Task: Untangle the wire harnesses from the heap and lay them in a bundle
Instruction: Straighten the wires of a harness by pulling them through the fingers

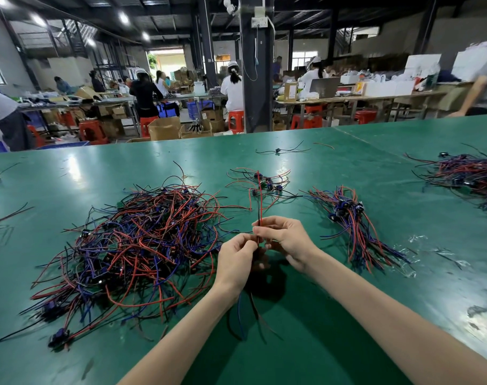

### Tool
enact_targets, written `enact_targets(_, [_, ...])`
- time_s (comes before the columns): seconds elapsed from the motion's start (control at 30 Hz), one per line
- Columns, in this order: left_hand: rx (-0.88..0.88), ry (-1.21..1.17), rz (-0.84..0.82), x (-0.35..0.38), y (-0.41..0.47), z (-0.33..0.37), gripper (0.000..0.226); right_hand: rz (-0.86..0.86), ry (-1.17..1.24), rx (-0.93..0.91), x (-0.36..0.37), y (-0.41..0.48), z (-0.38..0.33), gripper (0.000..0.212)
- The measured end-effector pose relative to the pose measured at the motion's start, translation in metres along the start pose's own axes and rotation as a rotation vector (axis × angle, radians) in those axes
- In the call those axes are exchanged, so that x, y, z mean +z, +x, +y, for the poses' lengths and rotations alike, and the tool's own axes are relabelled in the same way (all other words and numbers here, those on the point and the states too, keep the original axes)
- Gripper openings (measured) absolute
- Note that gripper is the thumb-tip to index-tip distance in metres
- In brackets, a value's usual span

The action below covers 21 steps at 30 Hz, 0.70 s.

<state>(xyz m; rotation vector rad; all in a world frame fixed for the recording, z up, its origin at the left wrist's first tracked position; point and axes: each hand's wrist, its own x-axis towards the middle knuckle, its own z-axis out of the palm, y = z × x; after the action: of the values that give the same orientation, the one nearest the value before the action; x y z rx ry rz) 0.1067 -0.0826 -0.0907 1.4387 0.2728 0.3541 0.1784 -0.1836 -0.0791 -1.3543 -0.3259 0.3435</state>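
Green tabletop [375,168] showed between heap [137,245], centre-left, and bundle [353,226], centre-right; there left hand [235,259] and right hand [286,240] together pinched one red-black harness [260,201].

Both hands meet above the green table [348,168]: the left hand [235,259] and right hand [284,237] pinch one harness [259,201], its red wire upright, between the tangled heap [137,243] and the laid bundle [353,226].

Left hand [235,261]: bare, slender fingers, nails too small to judge.
Right hand [288,240]: bare, of like build.
Left forearm [178,334]: uncovered from wrist to lower frame edge.
Right forearm [389,315]: uncovered from wrist to right frame edge.
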Motion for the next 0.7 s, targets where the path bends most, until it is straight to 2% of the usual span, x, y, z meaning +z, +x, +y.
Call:
enact_targets(0.17, [0.049, -0.037, 0.019, -0.0027, -0.0026, -0.0009, 0.026, -0.022, 0.15, 0.153, 0.0036, -0.0016, -0.0051, 0.009])
enact_targets(0.4, [0.08, 0.035, 0.01, -0.0041, -0.0004, -0.0053, 0.02, -0.089, 0.246, 0.296, 0.0016, -0.0006, -0.0093, 0.003])
enact_targets(0.5, [0.078, 0.064, 0.002, -0.0057, -0.0011, -0.0046, 0.022, -0.04, 0.366, 0.343, -0.0001, 0.0031, -0.0098, 0.006])
enact_targets(0.57, [0.078, 0.078, 0.005, -0.0062, -0.0019, -0.0036, 0.022, 0.04, 0.325, 0.287, -0.0007, 0.0052, -0.0099, 0.008])
enact_targets(0.7, [0.069, 0.066, 0.012, -0.0051, -0.0015, -0.0029, 0.024, 0.107, -0.165, -0.105, 0.0006, 0.0013, -0.0078, 0.011])
